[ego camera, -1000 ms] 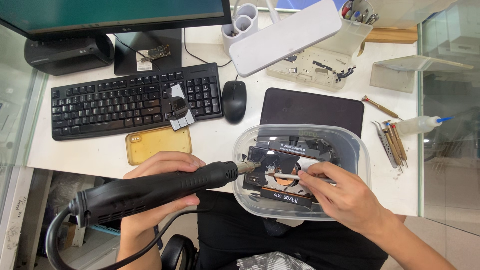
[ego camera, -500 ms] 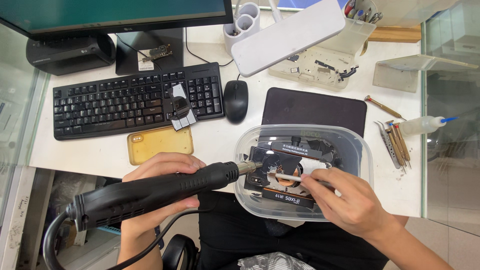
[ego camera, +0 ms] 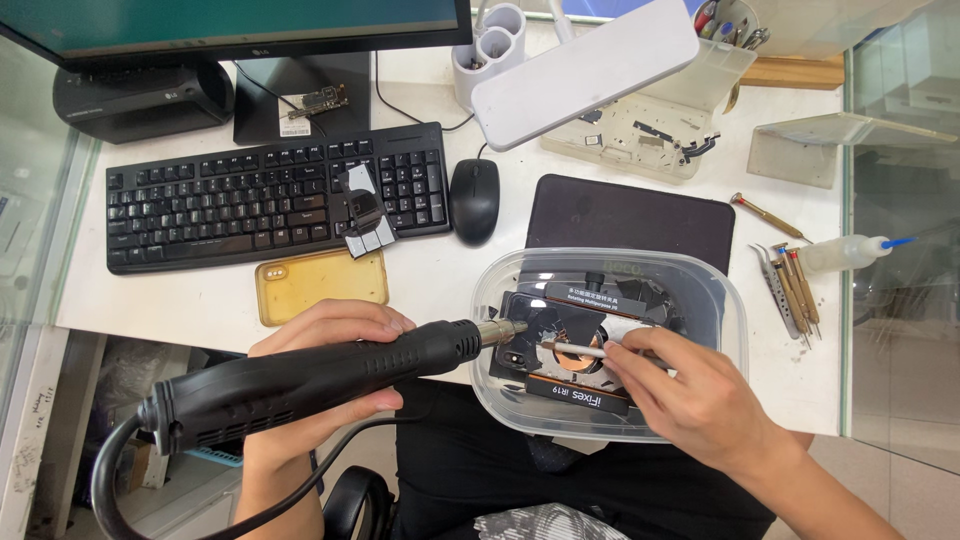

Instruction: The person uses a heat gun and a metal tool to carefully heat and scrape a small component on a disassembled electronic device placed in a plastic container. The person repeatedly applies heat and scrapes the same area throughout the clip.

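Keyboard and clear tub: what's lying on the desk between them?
In the head view, a yellow phone case lies between the keyboard and the clear tub; the black mouse sits further up.

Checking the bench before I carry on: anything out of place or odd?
Yes: a small dark part with grey tabs lies on the black keyboard, covering keys. Dark broken fragments lie scattered in the clear plastic tub.

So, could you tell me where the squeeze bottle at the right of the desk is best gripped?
Grip the squeeze bottle around its wide white body, coming from above. It lies on its side with the thin blue nozzle pointing right, and the screwdrivers lie close on its left, so the top is the open side.
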